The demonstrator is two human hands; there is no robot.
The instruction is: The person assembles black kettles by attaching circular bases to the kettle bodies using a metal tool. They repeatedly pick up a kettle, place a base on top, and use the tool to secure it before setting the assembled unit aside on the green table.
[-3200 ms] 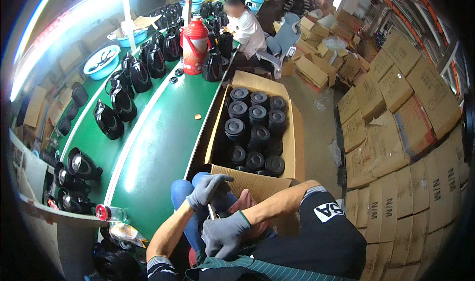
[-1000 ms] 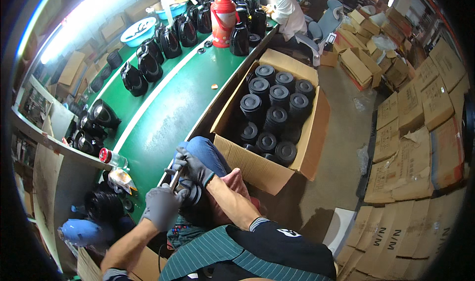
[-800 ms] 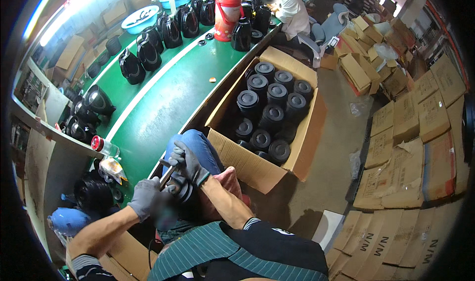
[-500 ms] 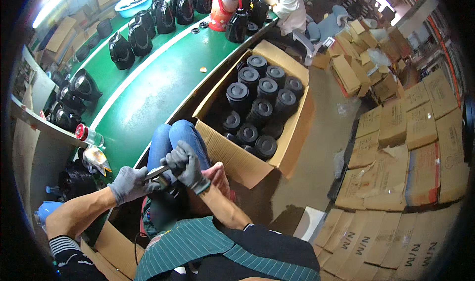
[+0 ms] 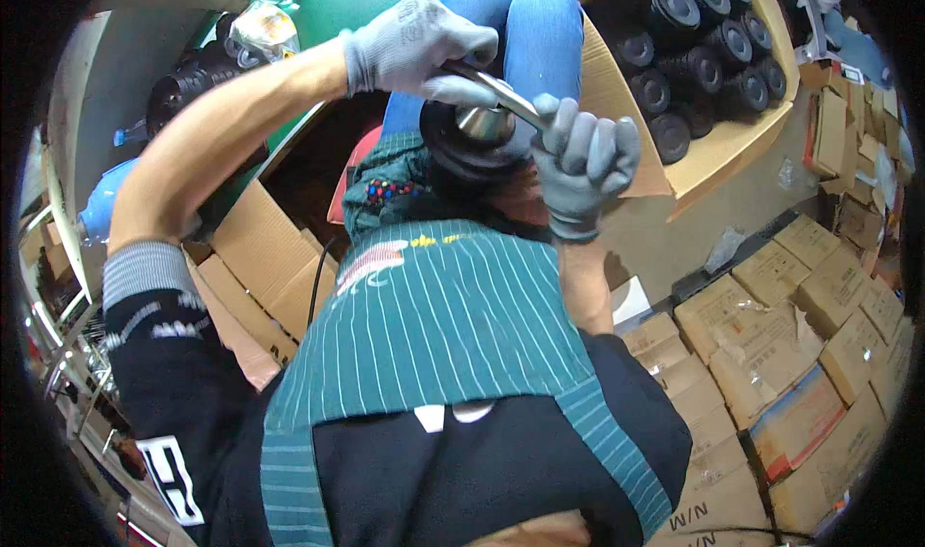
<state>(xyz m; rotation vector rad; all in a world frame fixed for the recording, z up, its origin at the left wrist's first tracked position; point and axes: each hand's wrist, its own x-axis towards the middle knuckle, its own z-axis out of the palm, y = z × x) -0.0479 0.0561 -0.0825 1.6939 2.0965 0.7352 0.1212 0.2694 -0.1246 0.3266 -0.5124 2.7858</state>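
The left hand (image 5: 421, 54) and right hand (image 5: 586, 162) grip opposite ends of a metal bar (image 5: 513, 99) above the black round part (image 5: 446, 157); the bar has swung clockwise, so turning seems under way.

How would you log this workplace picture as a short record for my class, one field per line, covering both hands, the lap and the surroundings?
Left hand: grey fabric glove, holding one end of a slim silver metal bar
Right hand: grey fabric glove, closed around the bar's other end
Lap: round black part with silver metal centre; contact with bar unclear
Clothing: green striped apron, blue jeans
Upper right: open brown cardboard box holding black cylinders
Lower right: stacked brown cartons
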